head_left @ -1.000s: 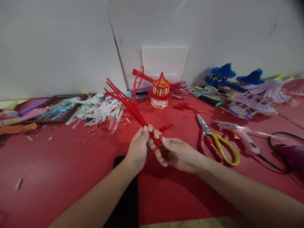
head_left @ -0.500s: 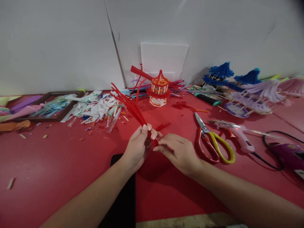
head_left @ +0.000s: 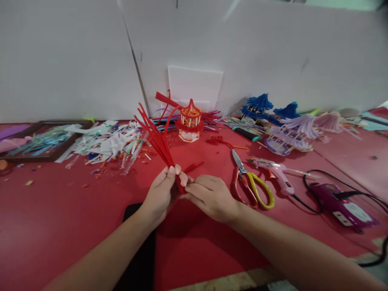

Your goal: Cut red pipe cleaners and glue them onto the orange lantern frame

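A bundle of red pipe cleaners (head_left: 158, 142) fans out up and to the left from between my hands. My left hand (head_left: 160, 192) is closed around its lower part, thumb on top. At the bundle's bottom end, the fingers of my right hand (head_left: 212, 198) are pinched together on the pipe cleaners; the exact grip is partly hidden. Behind the hands stands a small red and orange pavilion model (head_left: 190, 121) of pipe cleaners and sticks. A few short red pipe cleaners (head_left: 194, 166) lie just beyond my right fingers.
To the right lie scissors (head_left: 242, 173) with red and yellow handles, a pink glue gun (head_left: 277, 171) and a purple power strip (head_left: 341, 206). Blue (head_left: 257, 107) and lilac (head_left: 291, 133) models stand behind. Scraps (head_left: 112, 141) and a brown frame (head_left: 57, 151) are left. A black flat object (head_left: 141, 250) lies under my left forearm.
The view has turned to the right, so everything sits further left and the whole power strip shows. Both hands keep their hold on the red bundle, with little visible shift of the fingers.
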Motion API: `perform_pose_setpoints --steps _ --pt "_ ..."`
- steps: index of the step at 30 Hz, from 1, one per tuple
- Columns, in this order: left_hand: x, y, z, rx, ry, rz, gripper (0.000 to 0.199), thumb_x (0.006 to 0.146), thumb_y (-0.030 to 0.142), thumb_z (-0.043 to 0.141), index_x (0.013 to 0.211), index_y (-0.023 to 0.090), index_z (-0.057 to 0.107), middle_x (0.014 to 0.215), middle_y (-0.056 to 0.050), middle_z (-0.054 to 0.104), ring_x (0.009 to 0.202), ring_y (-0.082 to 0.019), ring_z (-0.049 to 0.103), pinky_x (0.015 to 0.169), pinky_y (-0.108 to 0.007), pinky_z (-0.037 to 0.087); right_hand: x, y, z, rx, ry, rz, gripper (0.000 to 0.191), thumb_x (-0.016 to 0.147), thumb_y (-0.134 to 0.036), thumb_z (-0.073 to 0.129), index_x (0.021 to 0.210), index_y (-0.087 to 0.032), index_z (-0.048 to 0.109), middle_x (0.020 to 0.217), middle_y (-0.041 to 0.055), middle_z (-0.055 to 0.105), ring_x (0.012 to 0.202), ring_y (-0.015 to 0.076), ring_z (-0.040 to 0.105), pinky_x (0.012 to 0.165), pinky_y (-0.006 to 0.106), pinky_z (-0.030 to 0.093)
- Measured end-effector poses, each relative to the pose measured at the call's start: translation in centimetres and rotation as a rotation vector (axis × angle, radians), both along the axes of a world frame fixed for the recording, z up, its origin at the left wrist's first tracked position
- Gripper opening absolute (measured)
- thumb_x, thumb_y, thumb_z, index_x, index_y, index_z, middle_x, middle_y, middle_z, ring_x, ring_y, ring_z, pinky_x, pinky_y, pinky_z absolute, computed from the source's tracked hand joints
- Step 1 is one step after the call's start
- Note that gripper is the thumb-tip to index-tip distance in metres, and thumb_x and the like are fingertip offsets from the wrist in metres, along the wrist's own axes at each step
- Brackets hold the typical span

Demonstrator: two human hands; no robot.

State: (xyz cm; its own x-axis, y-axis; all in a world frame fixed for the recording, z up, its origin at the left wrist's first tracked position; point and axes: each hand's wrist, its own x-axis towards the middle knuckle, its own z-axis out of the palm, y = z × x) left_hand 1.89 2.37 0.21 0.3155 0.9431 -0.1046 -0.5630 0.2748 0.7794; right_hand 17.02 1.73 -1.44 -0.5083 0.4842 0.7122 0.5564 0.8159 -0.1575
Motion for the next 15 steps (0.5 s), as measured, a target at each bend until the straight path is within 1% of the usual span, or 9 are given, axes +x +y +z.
perform_pose_setpoints --steps 4,9,12,14,15 --pt "0.1 -0.1 0.0 0.022 0.037 0.035 0.025 0.080 0.037 0.067 0.074 0.019 0.050 0.059 0.003 0.055 0.072 -0.016 0.060 0.051 -0.021 0.040 0.0 0.6 -0.8 0.012 0.024 0.004 0.030 0.095 -0.033 0.047 0.074 -0.018 0.062 0.064 0.0019 0.061 0.058 0.0120 0.052 0.059 0.025 0.040" --pt "-0.1 0.2 0.0 0.021 0.092 0.082 0.034 0.072 0.043 0.074 0.072 0.019 0.050 0.057 0.004 0.055 0.068 -0.015 0.057 0.053 -0.021 0.038 -0.6 1.8 -1.7 0.005 0.079 0.070 0.030 0.095 -0.035 0.045 0.077 -0.018 0.061 0.065 0.0022 0.059 0.059 0.0127 0.050 0.059 0.025 0.039" --pt "-0.3 0.3 -0.3 0.031 0.113 0.080 0.034 0.073 0.044 0.072 0.072 0.018 0.050 0.058 0.005 0.055 0.062 -0.013 0.053 0.051 -0.021 0.035 -0.7 2.0 -1.6 -0.029 0.124 0.122 0.024 0.093 -0.033 0.048 0.079 -0.017 0.059 0.067 0.0032 0.059 0.061 0.0133 0.051 0.059 0.025 0.041" --pt "-0.4 0.3 -0.5 0.041 0.117 0.083 0.033 0.076 0.044 0.070 0.070 0.018 0.050 0.059 0.005 0.054 0.059 -0.011 0.049 0.051 -0.021 0.034 -0.8 1.9 -1.4 -0.058 0.156 0.183 0.022 0.089 -0.036 0.051 0.083 -0.017 0.059 0.070 0.0040 0.059 0.064 0.0142 0.052 0.061 0.025 0.043" --pt "-0.4 0.3 -0.6 0.045 0.121 0.090 0.033 0.077 0.043 0.069 0.070 0.018 0.050 0.059 0.004 0.054 0.058 -0.010 0.048 0.052 -0.021 0.035 -0.8 1.9 -1.3 -0.072 0.170 0.212 0.024 0.088 -0.039 0.053 0.085 -0.016 0.059 0.071 0.0044 0.060 0.065 0.0146 0.052 0.061 0.025 0.044"
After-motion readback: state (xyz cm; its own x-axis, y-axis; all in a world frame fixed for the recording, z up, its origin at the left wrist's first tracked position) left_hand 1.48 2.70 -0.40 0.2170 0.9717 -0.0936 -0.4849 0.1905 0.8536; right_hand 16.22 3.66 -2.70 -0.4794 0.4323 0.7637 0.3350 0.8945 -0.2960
